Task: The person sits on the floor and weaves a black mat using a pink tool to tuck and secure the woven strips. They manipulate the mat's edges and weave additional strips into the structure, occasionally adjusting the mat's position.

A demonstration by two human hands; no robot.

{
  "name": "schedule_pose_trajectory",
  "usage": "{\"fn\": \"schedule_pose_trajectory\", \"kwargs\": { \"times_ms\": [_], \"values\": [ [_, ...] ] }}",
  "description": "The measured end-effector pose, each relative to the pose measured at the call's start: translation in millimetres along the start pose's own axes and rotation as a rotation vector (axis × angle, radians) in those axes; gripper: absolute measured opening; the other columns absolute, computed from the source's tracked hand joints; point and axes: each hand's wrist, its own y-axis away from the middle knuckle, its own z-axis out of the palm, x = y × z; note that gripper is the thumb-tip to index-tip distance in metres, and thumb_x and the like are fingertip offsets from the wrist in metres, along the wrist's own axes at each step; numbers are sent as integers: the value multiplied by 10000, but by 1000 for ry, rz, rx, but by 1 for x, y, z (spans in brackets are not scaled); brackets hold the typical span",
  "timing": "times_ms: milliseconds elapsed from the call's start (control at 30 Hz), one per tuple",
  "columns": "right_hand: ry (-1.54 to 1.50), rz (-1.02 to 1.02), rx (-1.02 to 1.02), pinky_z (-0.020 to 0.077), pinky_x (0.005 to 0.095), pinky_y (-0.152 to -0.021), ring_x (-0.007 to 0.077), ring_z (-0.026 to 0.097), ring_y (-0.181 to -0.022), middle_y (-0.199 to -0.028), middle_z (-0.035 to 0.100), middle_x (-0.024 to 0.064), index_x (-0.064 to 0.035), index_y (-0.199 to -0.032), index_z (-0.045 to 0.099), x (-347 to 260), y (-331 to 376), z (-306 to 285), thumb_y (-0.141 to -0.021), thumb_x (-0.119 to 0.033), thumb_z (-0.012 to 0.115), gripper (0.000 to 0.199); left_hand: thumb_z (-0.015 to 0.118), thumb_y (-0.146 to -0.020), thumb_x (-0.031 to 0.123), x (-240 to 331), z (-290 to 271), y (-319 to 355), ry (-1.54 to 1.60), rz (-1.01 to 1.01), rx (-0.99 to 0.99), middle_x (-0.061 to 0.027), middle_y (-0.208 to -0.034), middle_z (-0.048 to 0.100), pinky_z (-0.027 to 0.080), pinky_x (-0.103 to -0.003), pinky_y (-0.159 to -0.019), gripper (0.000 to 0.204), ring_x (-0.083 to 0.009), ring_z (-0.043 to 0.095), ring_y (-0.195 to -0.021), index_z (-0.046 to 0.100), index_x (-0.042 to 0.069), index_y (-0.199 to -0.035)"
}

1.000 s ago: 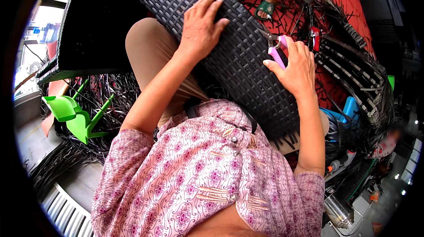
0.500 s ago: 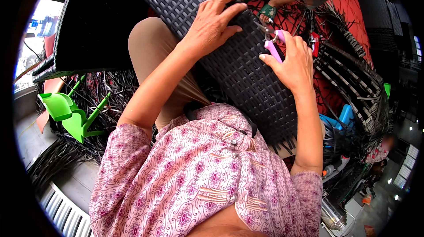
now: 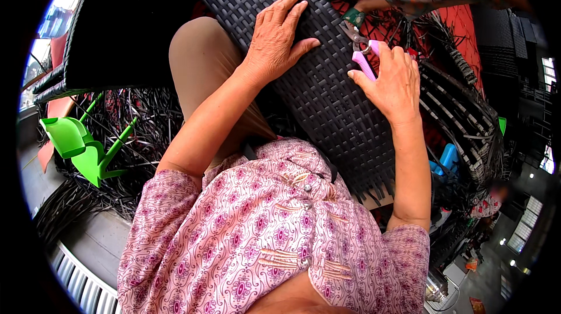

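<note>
Green plastic piece [image 3: 82, 147]: lies at the far left among loose dark strips — same spot as half a second ago.
Left hand [image 3: 274, 36]: flat and unclenched, palm down on the woven black panel [image 3: 315, 97], fingers spread and pointing up-right, thumb out toward the right; grasping nothing. It has slid a little up and left along the weave since the earlier frame, when it lay closer to the right hand.
Woven black panel: runs diagonally from top centre down to the right, resting over the person's lap; its lower end shows loose strand tips near the shirt. Its angle has not changed.
Right hand [image 3: 394, 83]: at the panel's right edge, curled around the pink handles of a pair of cutters [image 3: 361, 52] — clenched on them, index finger along the handle. It sits slightly lower and further right than before.
Cutters: metal blades point up-left and rest just on the panel's edge; whether the blades bite a strand cannot be told.
Another person's feet [image 3: 345, 4]: in green sandals, just above the cutters on the red floor [image 3: 461, 21].
</note>
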Motion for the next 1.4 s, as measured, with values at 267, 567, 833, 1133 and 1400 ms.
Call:
{"fn": "schedule_pose_trajectory", "kwargs": {
  "times_ms": [267,567,833,1133,1400],
  "values": [
    [-2,-115,42,464,461,-856,331,611,-946,-981,599,133,-94,-1204,616,8,-3,-6,-703,-394,876,639,779,-878,429,0,0,0,29,-10,14,-146,-1573,429,307,-453,-1191,770,-339,402,-1453,490,62,-1491],
    [-71,-56,-22,489,484,-879,363,637,-974,-983,633,157,-90,-1192,648,5,-7,-17,-722,-409,860,606,789,-867,428,-2,-2,0,48,-7,8,-140,-1570,435,310,-449,-1190,779,-334,404,-1454,494,73,-1494],
    [-42,13,-73,507,493,-877,373,648,-965,-995,648,179,-58,-1166,647,-7,-4,-18,-729,-408,855,597,794,-857,434,-3,0,0,53,-7,15,-135,-1567,438,310,-441,-1184,787,-326,410,-1445,498,76,-1493],
    [-121,-173,-44,531,473,-824,363,659,-925,-967,640,157,-47,-1181,606,15,-8,-10,-750,-319,853,566,800,-854,419,1,1,0,69,-29,19,-133,-1571,431,290,-446,-1192,787,-328,396,-1454,491,77,-1492],
    [-143,-118,-30,564,490,-754,384,705,-848,-932,688,196,-21,-1117,631,6,-2,-1,-797,-370,833,516,799,-855,415,2,2,0,65,-23,28,-131,-1571,431,293,-443,-1189,784,-323,396,-1456,491,75,-1491]
  ]
}}
